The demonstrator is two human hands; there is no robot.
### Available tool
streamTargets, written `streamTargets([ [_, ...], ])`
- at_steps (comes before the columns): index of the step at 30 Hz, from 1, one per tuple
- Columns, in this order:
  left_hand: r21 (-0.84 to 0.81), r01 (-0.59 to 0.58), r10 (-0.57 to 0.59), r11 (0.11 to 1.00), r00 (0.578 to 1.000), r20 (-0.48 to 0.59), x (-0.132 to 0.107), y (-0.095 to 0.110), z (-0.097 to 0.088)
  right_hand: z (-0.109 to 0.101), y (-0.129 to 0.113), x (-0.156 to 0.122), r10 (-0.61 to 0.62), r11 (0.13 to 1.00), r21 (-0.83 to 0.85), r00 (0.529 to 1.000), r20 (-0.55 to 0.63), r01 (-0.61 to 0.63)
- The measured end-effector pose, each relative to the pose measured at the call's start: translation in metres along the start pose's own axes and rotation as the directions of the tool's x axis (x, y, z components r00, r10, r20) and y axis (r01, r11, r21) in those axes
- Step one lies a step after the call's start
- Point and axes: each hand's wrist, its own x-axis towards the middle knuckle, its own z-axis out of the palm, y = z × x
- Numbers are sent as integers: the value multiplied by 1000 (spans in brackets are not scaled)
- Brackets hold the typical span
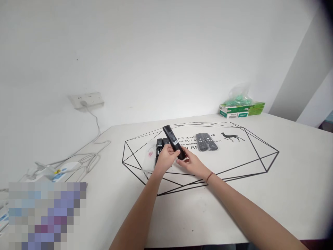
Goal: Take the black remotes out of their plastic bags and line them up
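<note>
Both my hands hold one black remote control [172,139] above the white table [260,187], back side up with a small white label on it. My left hand [165,158] grips its middle from the left, fingers wrapped round. My right hand [191,162] pinches its near end. Two more black remotes [161,144] lie on the table just behind my left hand. Another pair of remotes [206,141] lies buttons up to the right. A clear plastic bag [149,158] with a red mark lies left of my left hand.
The table carries a black geometric line drawing with lettering and a deer. Green and white boxes [241,109] under a plastic bag sit at the back right. A wall socket [87,100] with white cables and a power strip [61,172] are at the left.
</note>
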Motion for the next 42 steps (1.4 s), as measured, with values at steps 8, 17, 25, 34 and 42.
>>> streamTargets([
  [8,625,42,126,780,967,-222,2,4,-49,6,0,1,273,900,353,962,0,-255],
  [17,512,521,-287,683,836,-468,17,-60,-108,4,-9,-3,272,865,408,956,108,-292],
  [25,208,381,-194,901,782,-592,26,-47,-105,7,-12,-7,295,873,332,929,222,-357],
  [34,-793,-190,-376,578,801,-466,31,-30,-87,13,-5,-10,305,883,247,887,345,-400],
  [42,-828,-229,-358,512,819,-448,29,-25,-76,19,-6,-12,324,877,223,866,381,-426],
])
